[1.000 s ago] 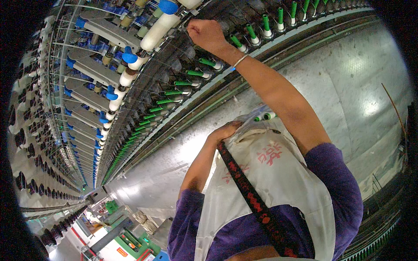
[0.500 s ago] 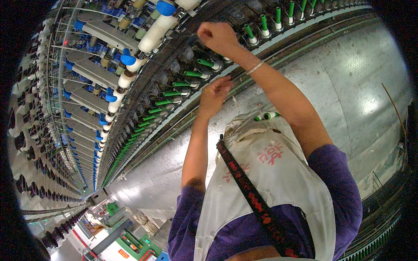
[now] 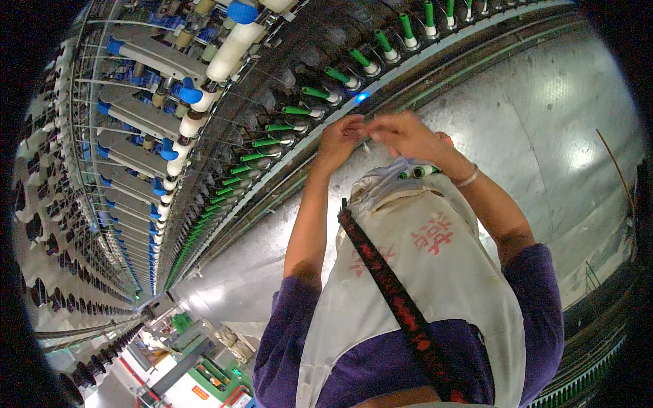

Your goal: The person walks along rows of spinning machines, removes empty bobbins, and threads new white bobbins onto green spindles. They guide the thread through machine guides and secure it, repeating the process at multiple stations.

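Note:
My left hand (image 3: pixel 342 141) and my right hand (image 3: pixel 406 138) meet at the fingertips above the apron, just in front of the spinning frame's rail. The left fingers are curled together; whatever they pinch is too small to make out. Motion blurs the right fingers, so their grip does not show. Beyond the hands runs a curved row of green bobbins (image 3: pixel 317 93) with white yarn at their lower ends. Tubes with green and white parts (image 3: pixel 418 172) poke out of the top of the cream apron (image 3: pixel 408 272) at my front.
Rollers covered in white fibre (image 3: pixel 233 52) and blue-tipped grey arms (image 3: pixel 151 58) line the machine's upper left. A blue light spot (image 3: pixel 362 97) shows on the rail. Grey metal-like floor (image 3: pixel 530 136) lies to the right. Green and white machinery (image 3: pixel 204 381) stands at the lower left.
My right hand has come down and back from over the bobbin row to meet the left. The left hand has shifted only slightly. A blue light spot now shows on the rail.

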{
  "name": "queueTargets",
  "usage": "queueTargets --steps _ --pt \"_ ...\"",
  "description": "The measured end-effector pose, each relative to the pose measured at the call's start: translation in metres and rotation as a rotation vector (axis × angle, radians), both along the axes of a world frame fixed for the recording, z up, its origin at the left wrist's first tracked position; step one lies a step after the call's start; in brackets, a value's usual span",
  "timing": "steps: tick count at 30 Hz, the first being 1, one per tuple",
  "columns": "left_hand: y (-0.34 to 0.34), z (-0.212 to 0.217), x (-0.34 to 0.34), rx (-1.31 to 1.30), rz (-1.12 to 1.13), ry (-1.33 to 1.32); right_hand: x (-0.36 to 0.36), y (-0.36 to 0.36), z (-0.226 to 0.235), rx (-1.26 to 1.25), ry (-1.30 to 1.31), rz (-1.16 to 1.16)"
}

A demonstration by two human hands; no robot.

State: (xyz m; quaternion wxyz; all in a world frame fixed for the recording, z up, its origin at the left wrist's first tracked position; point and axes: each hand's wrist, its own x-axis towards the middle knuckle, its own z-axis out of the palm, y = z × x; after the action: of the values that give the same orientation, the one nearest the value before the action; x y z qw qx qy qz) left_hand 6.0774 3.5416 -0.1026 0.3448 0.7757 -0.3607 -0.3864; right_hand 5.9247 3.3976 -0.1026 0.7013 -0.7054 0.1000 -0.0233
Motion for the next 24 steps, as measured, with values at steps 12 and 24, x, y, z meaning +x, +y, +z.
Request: queueTargets --steps 12,24 --pt "-0.027 -0.057 0.009 -0.149 0.570 0.295 -0.019 0.002 -0.004 0.099 0.086 -0.072" --pt "-0.111 -0.070 0.059 -0.508 0.761 -0.131 -0.093 0.028 0.099 -0.838 0.155 0.583"
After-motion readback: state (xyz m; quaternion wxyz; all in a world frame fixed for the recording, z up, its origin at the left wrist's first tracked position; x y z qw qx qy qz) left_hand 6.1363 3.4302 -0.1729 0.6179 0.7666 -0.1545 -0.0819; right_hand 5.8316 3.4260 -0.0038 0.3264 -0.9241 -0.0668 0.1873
